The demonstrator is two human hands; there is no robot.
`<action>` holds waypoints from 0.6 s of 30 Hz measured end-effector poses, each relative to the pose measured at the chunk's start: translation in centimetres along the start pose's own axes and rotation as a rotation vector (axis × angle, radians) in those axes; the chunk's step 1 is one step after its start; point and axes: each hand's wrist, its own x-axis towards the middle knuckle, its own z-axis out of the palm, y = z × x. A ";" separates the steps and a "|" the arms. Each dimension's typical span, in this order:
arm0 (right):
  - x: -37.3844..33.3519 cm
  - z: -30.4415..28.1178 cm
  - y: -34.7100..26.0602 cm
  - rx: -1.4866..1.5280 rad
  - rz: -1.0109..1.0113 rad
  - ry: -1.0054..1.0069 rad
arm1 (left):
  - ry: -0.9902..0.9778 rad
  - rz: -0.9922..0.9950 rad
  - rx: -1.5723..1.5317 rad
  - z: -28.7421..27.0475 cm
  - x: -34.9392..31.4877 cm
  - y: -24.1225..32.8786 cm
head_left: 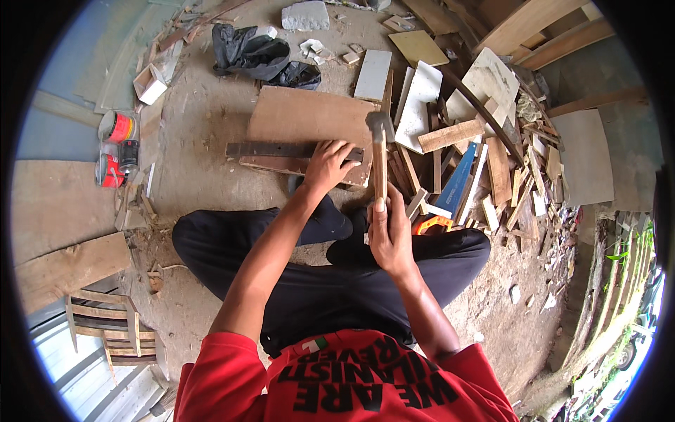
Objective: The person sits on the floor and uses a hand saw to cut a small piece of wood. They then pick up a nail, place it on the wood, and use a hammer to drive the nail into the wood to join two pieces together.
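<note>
My right hand (391, 238) is wrapped round the wooden handle of a hammer (380, 165). The hammer stands nearly upright in view, its dark metal head at the far end, beside the right end of a dark wooden strip (271, 150). That strip lies crosswise in front of my legs, and my left hand (329, 166) grips it near its right end, fingers over the far edge. Beneath the strip is a broad brown board (309, 112), with a reddish-brown piece of wood (278, 164) showing along the strip's near side. Any nail near the left fingers is too small to make out.
To the right lies a heap of wood offcuts (499, 169), with a blue-bladed handsaw (457, 179) with an orange handle. Black plastic bags (253, 55) lie beyond the board. Paint cans (117, 127) stand at the left. My crossed legs (260, 235) sit close to the work.
</note>
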 end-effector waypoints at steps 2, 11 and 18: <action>-0.2 -0.1 1.8 0.044 0.060 -0.038 | -0.002 -0.015 0.028 0.0 -0.1 0.0; -1.0 -0.5 -0.6 -0.145 -0.103 0.065 | -0.009 -0.034 -0.030 -0.4 0.2 0.1; -0.4 -1.4 1.7 -0.231 0.150 0.008 | 0.029 -0.035 -0.021 -0.1 -0.1 0.1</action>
